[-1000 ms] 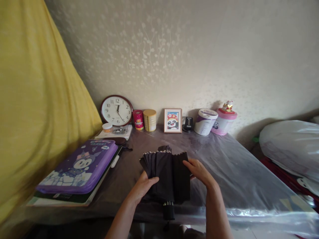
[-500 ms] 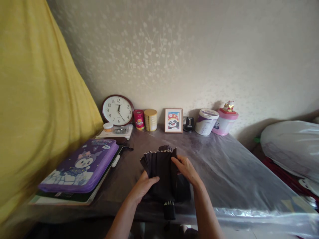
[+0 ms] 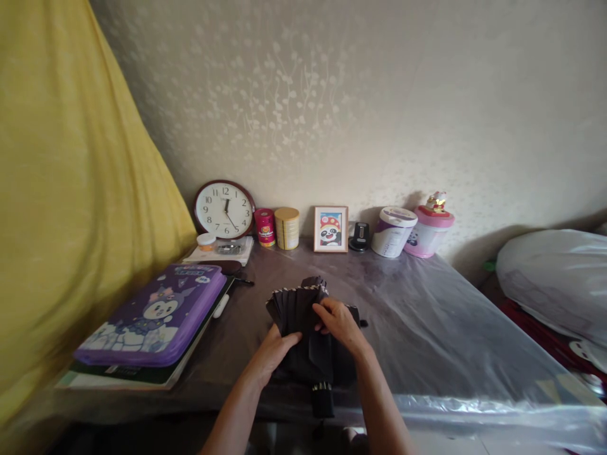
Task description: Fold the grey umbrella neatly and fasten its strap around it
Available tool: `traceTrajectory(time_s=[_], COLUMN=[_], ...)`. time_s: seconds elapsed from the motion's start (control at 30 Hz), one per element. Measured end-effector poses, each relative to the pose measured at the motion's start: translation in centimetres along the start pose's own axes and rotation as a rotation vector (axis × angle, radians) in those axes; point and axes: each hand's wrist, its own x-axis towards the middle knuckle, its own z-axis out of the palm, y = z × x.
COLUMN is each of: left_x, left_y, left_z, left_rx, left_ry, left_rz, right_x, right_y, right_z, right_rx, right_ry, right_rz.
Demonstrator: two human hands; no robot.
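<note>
A black folding umbrella, collapsed with its canopy in loose pleats, lies at the front of the table, its handle towards me. My left hand grips the gathered pleats on the left side, thumb on top and the other fingers hidden beneath. Across the upper right of the canopy, my right hand has its thumb and forefinger pinched on a fold of the black cloth. A patterned trim runs along the far edge of the pleats. Part of the canopy spreads out to the right behind my right hand.
Plastic sheeting covers the table. To the left are a purple cartoon case on books and a white marker. Along the wall stand a clock, tins, a panda picture frame and tubs.
My right hand has moved left across the umbrella, bringing a fold of cloth over the middle. My left hand stays in place on the pleats.
</note>
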Motion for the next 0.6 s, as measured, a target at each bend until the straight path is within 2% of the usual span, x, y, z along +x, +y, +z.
traceTrajectory(time_s=[0.2, 0.33, 0.5, 0.6], left_x=[0.3, 0.1, -0.5, -0.4], left_y=[-0.7, 0.0, 0.9, 0.5], left_z=[-0.3, -0.1, 0.5, 0.5], left_rx=[-0.028, -0.017, -0.053, -0.032], left_ry=[0.049, 0.072, -0.013, 0.001], left_rz=[-0.024, -0.022, 0.033, 0.023], right_x=[0.2, 0.2, 0.2, 0.2], right_y=[0.1, 0.1, 0.3, 0.3], right_z=[0.4, 0.4, 0.9, 1.2], right_rx=[0.061, 0.081, 0.084, 0.085], right_ry=[-0.101, -0.110, -0.127, -0.137], right_rz=[0.034, 0.057, 0.020, -0.006])
